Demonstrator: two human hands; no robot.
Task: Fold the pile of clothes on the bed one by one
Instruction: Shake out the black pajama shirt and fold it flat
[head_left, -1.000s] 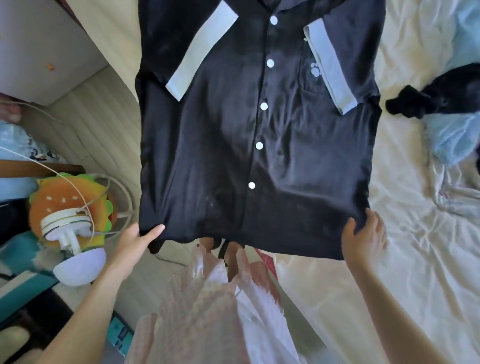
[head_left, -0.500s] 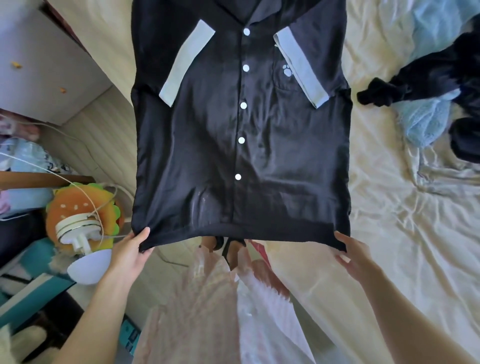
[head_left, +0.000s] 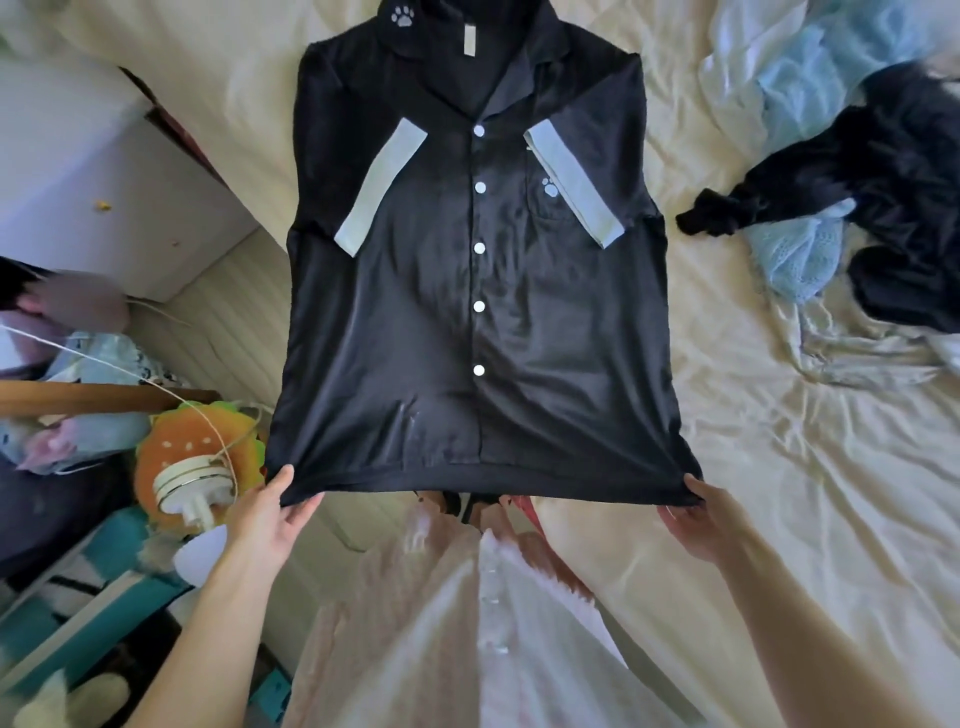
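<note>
1. Shirt (head_left: 478, 291), frame centre, lies on the bed (head_left: 779, 493), sleeves folded in.
2. Left hand (head_left: 265, 519) and right hand (head_left: 701, 512) pinch its hem corners.
3. Pile (head_left: 852, 208), upper right, appears unfolded; most work likely remains.

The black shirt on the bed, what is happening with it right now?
A person is folding a black button-up shirt with pale sleeve cuffs, spread face up on the cream bed sheet. The left hand and right hand each pinch a bottom hem corner. The sleeves are already folded inward. A heap of dark and light-blue clothes waits.
</note>
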